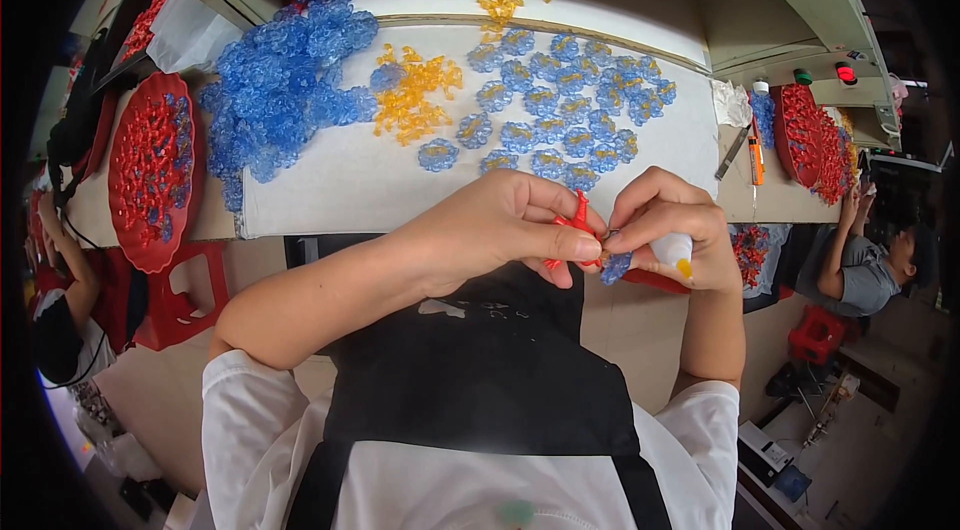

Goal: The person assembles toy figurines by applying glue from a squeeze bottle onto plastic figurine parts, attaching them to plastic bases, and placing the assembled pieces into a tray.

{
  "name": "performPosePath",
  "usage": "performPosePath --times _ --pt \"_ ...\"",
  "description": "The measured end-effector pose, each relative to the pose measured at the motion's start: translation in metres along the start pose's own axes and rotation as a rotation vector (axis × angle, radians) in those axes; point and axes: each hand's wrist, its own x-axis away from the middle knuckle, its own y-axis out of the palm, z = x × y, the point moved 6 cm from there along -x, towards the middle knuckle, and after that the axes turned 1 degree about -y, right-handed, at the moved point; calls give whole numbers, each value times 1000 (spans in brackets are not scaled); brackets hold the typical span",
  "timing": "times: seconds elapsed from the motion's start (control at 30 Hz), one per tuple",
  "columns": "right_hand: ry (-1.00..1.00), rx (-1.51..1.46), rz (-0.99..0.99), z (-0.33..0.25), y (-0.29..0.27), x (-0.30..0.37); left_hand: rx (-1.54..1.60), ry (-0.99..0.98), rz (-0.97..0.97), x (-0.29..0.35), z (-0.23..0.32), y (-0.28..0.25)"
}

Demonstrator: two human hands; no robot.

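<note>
My left hand (525,230) is closed, its thumb and fingers pinching a red branched plastic piece (581,210). Close against it, my right hand (682,220) has its thumb and forefinger pressed together near the fingertips of the left. A small white bottle (671,250) with a yellow tip is tucked in the right palm. Between the two hands shows a translucent blue piece (615,268); which hand bears it I cannot tell. Just beyond the hands, rows of blue flower-shaped pieces (578,141) with yellow centres lie on the white tabletop (340,190).
A big heap of blue flower pieces (280,80) and a pile of yellow pieces (418,95) lie at the back left. Red trays (150,255) of red and blue parts flank the table. An orange pen (756,160) lies right. Co-workers (860,265) sit on both sides.
</note>
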Motion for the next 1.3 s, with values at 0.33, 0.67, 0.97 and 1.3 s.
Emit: performPosePath --times 0.33,0.67,0.97,1.3 --pt "18 -114 172 18 -6 1 40 -33 28 -4 7 -6" --pt "53 -72 184 19 -7 4 -3 -17 50 -7 8 -6" --pt "-32 267 195 -6 2 4 -178 138 83 -1 12 -7" --pt "-63 374 141 -8 10 3 -128 117 115 -5 0 -11"
